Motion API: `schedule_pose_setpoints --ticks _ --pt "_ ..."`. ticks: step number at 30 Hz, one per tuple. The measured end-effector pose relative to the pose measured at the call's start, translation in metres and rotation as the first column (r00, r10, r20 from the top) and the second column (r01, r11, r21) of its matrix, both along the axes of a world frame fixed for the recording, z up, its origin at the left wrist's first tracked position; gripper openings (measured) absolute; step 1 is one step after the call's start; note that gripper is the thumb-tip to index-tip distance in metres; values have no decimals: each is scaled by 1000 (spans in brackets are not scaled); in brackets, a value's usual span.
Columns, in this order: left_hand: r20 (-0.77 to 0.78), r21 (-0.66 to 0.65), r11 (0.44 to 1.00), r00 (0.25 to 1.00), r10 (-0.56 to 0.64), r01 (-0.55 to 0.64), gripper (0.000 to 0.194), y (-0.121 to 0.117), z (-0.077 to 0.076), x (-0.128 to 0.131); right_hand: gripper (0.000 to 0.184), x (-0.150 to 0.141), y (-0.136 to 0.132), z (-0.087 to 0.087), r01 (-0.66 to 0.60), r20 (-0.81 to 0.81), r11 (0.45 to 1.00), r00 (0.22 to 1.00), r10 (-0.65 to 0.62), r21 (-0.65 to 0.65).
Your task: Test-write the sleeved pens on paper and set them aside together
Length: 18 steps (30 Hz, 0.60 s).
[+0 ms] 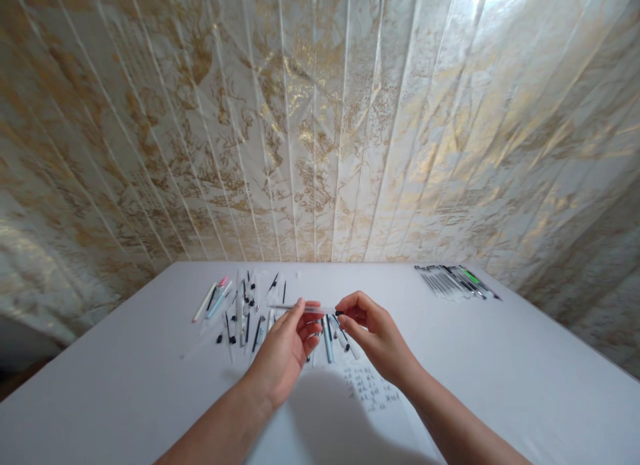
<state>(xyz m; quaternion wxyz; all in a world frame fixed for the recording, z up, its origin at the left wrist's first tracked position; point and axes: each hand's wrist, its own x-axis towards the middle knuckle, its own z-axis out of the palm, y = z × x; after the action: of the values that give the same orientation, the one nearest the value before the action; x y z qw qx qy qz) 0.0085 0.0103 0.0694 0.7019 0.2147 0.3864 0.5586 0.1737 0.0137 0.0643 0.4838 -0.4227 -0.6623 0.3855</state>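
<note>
My left hand (293, 342) grips a slim clear pen (314, 310) between thumb and fingers, and the pen lies level across the view. At the pen's right end, my right hand (373, 328) pinches a small black piece (339, 313), which looks like the pen's cap or end plug. Whether this piece is fully seated on the barrel I cannot tell. Beneath and around both hands lie loose pen parts, among them a light blue pen (327, 342) and several black caps. The left fingers partly cover the pen's middle.
Pen parts (245, 312) are scattered to the left, beside a pink-and-white pen (204, 302). At the back right lies a row of pens (453, 282), one bright green. Paper with handwriting (370, 388) rests in front on the white table (125, 385). A gold-patterned curtain (310, 118) hangs behind.
</note>
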Motion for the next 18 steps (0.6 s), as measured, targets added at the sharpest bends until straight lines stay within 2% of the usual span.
schedule_pose_setpoints --ticks 9,18 --pt "-31 16 1000 999 -11 11 20 -1 -5 2 7 -1 -1 -1 59 95 977 992 -80 203" --pt "10 -10 1000 1000 -12 12 18 -1 -7 4 9 -3 -4 -2 88 91 971 990 -110 223"
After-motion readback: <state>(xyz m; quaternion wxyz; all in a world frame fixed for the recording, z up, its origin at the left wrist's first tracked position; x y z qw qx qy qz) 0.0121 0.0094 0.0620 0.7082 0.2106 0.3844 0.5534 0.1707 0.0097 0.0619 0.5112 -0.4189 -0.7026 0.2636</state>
